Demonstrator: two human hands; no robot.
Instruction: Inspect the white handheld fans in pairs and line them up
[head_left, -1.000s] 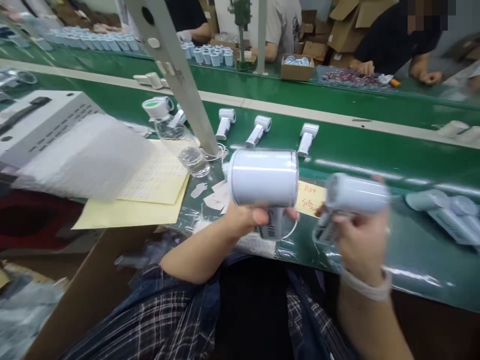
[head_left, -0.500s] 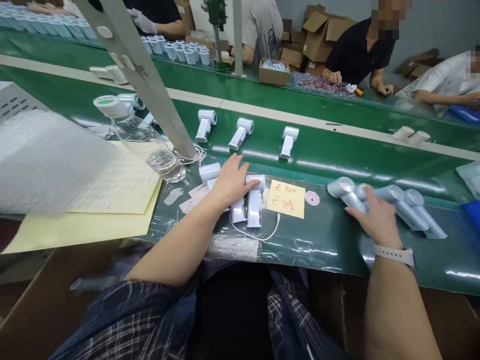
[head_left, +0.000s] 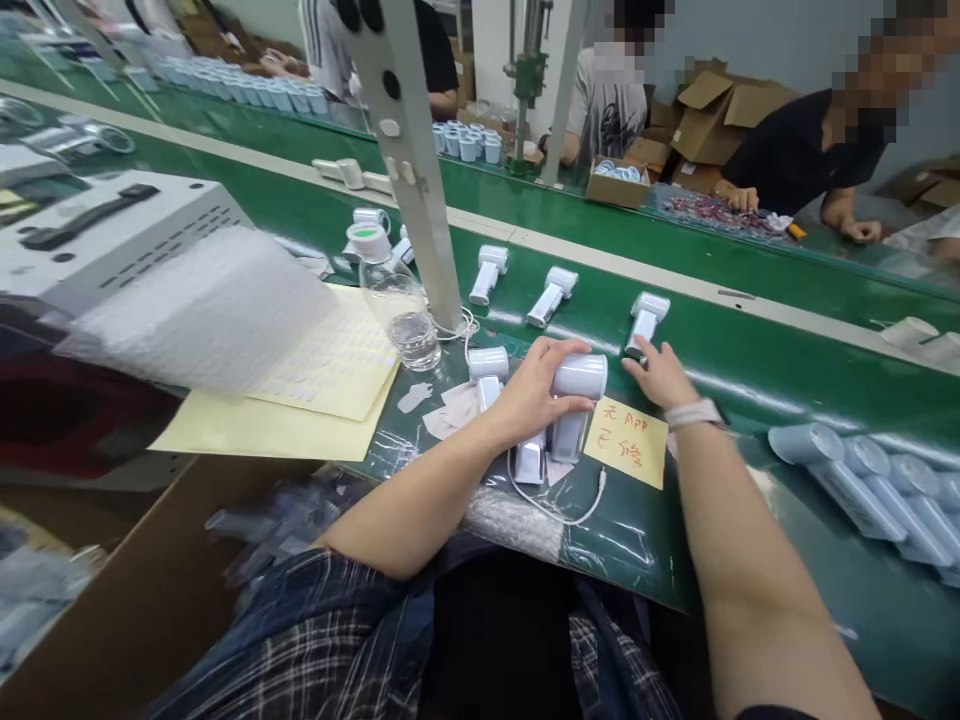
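Observation:
My left hand [head_left: 536,395] is closed round the cylindrical head of a pale blue handheld device [head_left: 583,376], its thumb on the near side and fingers on the far side. The device's handle points down toward me and looks slightly blurred. Beside it lie another device [head_left: 531,460], partly under my hand, and one more [head_left: 488,364] to the left. My right hand [head_left: 664,378] reaches over the green belt with fingers apart. Its fingertips are at the lower end of the handle of a similar device [head_left: 648,312]; whether they touch it I cannot tell.
A water bottle [head_left: 409,320] stands by the metal post [head_left: 424,190]. Yellow sheets [head_left: 285,430] and bubble wrap [head_left: 202,300] lie left. A handwritten yellow note [head_left: 630,445] and white cable [head_left: 559,520] are in front. Several devices [head_left: 862,490] line the right side. Co-workers sit across the belt.
My right hand has left the row of devices on the right and moved left and forward to the belt. My left hand has closed on a device's head. The view has turned left.

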